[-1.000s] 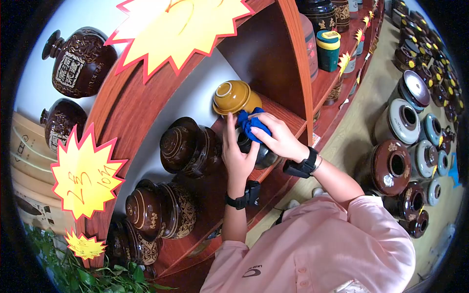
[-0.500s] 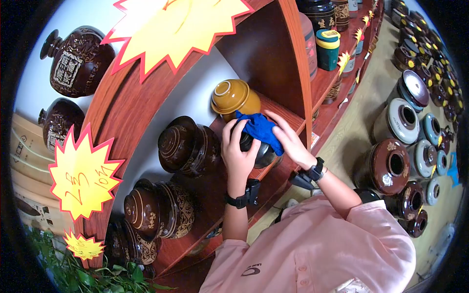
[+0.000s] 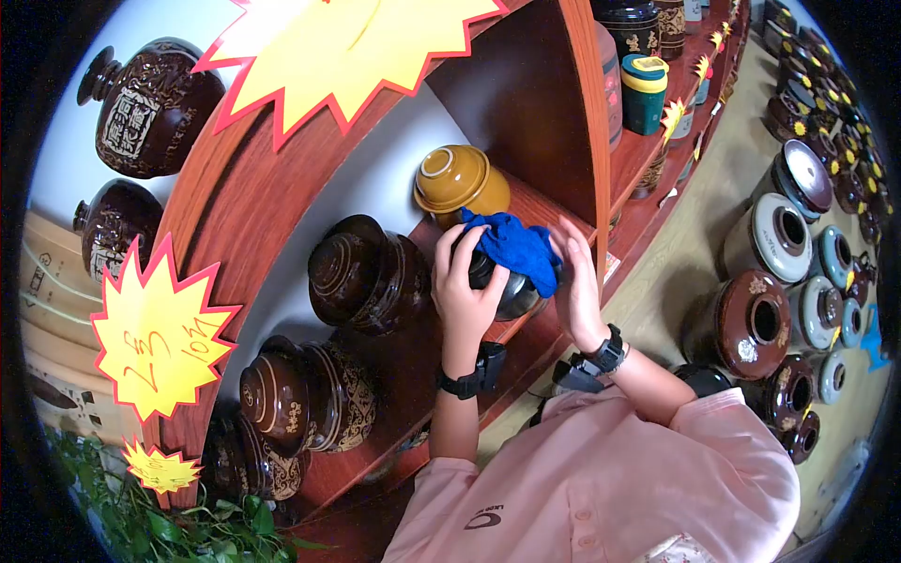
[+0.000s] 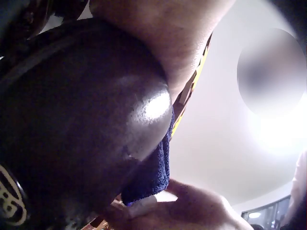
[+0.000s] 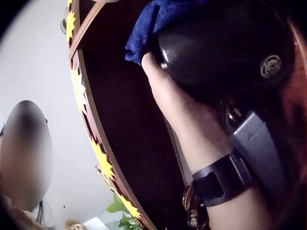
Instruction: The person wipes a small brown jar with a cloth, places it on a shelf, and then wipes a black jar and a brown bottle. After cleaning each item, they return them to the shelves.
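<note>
A dark glazed jar (image 3: 517, 296) stands on the shelf, its top draped with a blue cloth (image 3: 518, 250). My left hand (image 3: 466, 291) grips the jar's near left side, fingers bent over the cloth's edge and thumb along the jar. My right hand (image 3: 582, 289) is upright at the cloth's right side, fingers straight; whether it touches the jar is unclear. The left wrist view has the jar (image 4: 86, 115) large, with the cloth (image 4: 151, 175) hanging past it and my right hand (image 4: 192, 208) below. In the right wrist view, my left hand (image 5: 175, 103) lies against the jar (image 5: 216, 52).
A mustard-yellow lidded pot (image 3: 462, 183) is just behind the jar. Brown lidded jars (image 3: 361, 274) line the shelf to the left, behind a curved wooden frame (image 3: 253, 178) with yellow price stars (image 3: 164, 330). More jars (image 3: 751, 322) stand on the floor at right.
The blue cloth, earlier bunched under my right hand, is spread over the jar's top. My right hand has shifted right and turned upright. My left fingers have bent over the jar.
</note>
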The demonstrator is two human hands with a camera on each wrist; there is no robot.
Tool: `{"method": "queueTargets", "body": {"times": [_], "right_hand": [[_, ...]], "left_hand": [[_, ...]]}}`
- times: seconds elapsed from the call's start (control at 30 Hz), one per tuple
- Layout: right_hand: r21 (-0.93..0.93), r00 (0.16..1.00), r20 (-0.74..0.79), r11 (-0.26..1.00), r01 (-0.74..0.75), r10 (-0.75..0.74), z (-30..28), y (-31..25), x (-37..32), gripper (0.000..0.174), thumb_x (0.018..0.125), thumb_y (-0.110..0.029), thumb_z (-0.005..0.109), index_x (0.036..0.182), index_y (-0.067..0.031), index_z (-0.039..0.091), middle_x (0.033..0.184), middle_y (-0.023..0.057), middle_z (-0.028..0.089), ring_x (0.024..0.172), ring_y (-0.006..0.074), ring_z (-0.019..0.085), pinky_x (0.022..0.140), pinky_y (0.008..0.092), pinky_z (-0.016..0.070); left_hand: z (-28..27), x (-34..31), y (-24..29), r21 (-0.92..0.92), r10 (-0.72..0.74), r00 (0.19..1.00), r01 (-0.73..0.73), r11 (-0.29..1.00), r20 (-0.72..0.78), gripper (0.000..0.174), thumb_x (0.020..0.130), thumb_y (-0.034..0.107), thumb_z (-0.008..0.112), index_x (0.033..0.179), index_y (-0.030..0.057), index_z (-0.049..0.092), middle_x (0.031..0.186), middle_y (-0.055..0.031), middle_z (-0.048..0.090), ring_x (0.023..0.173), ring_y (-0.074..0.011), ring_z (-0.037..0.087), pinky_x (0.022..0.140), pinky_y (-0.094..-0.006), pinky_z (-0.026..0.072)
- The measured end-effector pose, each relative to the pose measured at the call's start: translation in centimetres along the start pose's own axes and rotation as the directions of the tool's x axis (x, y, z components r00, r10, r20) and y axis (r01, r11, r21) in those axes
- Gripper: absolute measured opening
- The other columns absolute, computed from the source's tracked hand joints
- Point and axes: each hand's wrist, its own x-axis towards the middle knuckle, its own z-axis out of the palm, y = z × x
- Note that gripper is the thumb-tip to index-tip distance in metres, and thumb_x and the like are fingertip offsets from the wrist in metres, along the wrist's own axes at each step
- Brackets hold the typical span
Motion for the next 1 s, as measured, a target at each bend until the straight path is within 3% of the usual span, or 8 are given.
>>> {"method": "queueTargets", "body": {"times": [0.1, 0.2, 0.23, 0.33, 0.47, 0.57, 0.67, 1.0], "right_hand": [[-0.309, 0.961, 0.212, 0.92, 0.24, -0.179, 1.0, -2.3, 1.3, 0.052, 0.094, -0.022, 0.054, 0.14, -0.0044, 0.039, 0.143, 0.0168, 0.039, 0.136, 0.0269, 0.034, 0.112, 0.0365, 0.0249], [-0.515, 0.795, 0.522, 0.628, 0.584, -0.31, 1.9, -3.3, 2.9, 0.063, 0.083, -0.028, 0.068, 0.136, -0.0039, 0.045, 0.142, 0.0202, 0.041, 0.136, 0.0342, 0.034, 0.111, 0.0421, 0.0282], [-0.538, 0.728, 0.598, 0.506, 0.675, -0.335, 2.6, -3.6, 3.1, 0.058, 0.084, -0.03, 0.067, 0.131, -0.0027, 0.049, 0.134, 0.0203, 0.049, 0.129, 0.0359, 0.042, 0.108, 0.0431, 0.0319], [-0.482, 0.686, 0.673, 0.54, 0.69, -0.276, 2.7, -2.5, 4.4, 0.046, 0.085, -0.03, 0.066, 0.118, 0.0002, 0.057, 0.119, 0.0178, 0.06, 0.111, 0.0346, 0.055, 0.098, 0.0422, 0.0409], [-0.437, 0.745, 0.631, 0.695, 0.571, -0.215, 1.6, -1.3, 4.8, 0.041, 0.088, -0.024, 0.064, 0.119, 0.0011, 0.057, 0.117, 0.0172, 0.06, 0.112, 0.0308, 0.055, 0.098, 0.0388, 0.0411], [-0.324, 0.837, 0.53, 0.879, 0.35, -0.138, 1.6, -0.8, 4.4, 0.038, 0.089, -0.021, 0.063, 0.119, 0.0012, 0.057, 0.117, 0.0158, 0.06, 0.115, 0.0269, 0.054, 0.099, 0.0369, 0.0403], [-0.281, 0.893, 0.449, 0.945, 0.168, -0.026, 1.1, -0.3, 4.1, 0.037, 0.094, -0.021, 0.059, 0.124, -0.0002, 0.053, 0.117, 0.007, 0.06, 0.114, 0.0164, 0.052, 0.099, 0.0317, 0.0394], [-0.202, 0.914, 0.293, 0.953, -0.227, 0.28, -2.7, 3.9, 4.5, 0.039, 0.1, -0.033, 0.046, 0.122, -0.0022, 0.054, 0.115, 0.0022, 0.059, 0.105, 0.0099, 0.052, 0.096, 0.026, 0.0392]], "left_hand": [[-0.1, 0.0, -0.1, 0.011, 0.012, 1.0, -0.012, 1.0, 0.007, 0.046, 0.076, 0.008, 0.07, 0.12, 0.004, 0.057, 0.121, -0.016, 0.053, 0.112, -0.0339, 0.053, 0.097, -0.0417, 0.0418], [-0.1, 0.0, -0.1, 0.013, 0.018, 1.0, -0.018, 1.0, 0.008, 0.044, 0.078, 0.008, 0.068, 0.12, 0.0044, 0.057, 0.121, -0.0165, 0.053, 0.112, -0.0343, 0.052, 0.097, -0.042, 0.0418], [-0.1, 0.0, -0.2, 0.017, 0.017, 1.0, -0.017, 1.0, 0.002, 0.043, 0.079, 0.008, 0.068, 0.12, 0.0044, 0.057, 0.121, -0.0166, 0.053, 0.112, -0.0345, 0.052, 0.097, -0.0421, 0.0417], [0.2, -0.1, -0.3, 0.03, 0.01, 1.0, -0.009, 1.0, -0.009, 0.042, 0.08, 0.008, 0.066, 0.121, 0.0042, 0.056, 0.122, -0.0171, 0.053, 0.113, -0.0348, 0.052, 0.098, -0.0421, 0.0415], [0.2, 0.3, 0.4, 0.013, -0.019, 1.0, 0.019, 1.0, -0.019, 0.045, 0.082, 0.007, 0.064, 0.125, 0.0034, 0.054, 0.123, -0.0181, 0.052, 0.114, -0.0348, 0.051, 0.098, -0.0417, 0.0407], [0.2, 0.3, 0.8, 0.009, -0.036, 0.999, 0.036, 0.999, -0.027, 0.048, 0.082, 0.006, 0.063, 0.128, 0.0028, 0.051, 0.124, -0.0192, 0.052, 0.115, -0.0347, 0.051, 0.099, -0.0412, 0.0401], [0.2, 0.3, 0.7, 0.01, -0.032, 0.999, 0.032, 0.999, -0.024, 0.048, 0.082, 0.006, 0.063, 0.127, 0.0026, 0.051, 0.123, -0.0192, 0.052, 0.115, -0.0347, 0.051, 0.099, -0.0412, 0.0405], [0.2, 0.2, 0.5, 0.025, -0.02, 0.999, 0.02, 0.999, -0.025, 0.043, 0.081, 0.005, 0.064, 0.122, 0.0012, 0.053, 0.122, -0.0182, 0.053, 0.114, -0.0346, 0.051, 0.099, -0.0412, 0.0406]]}}
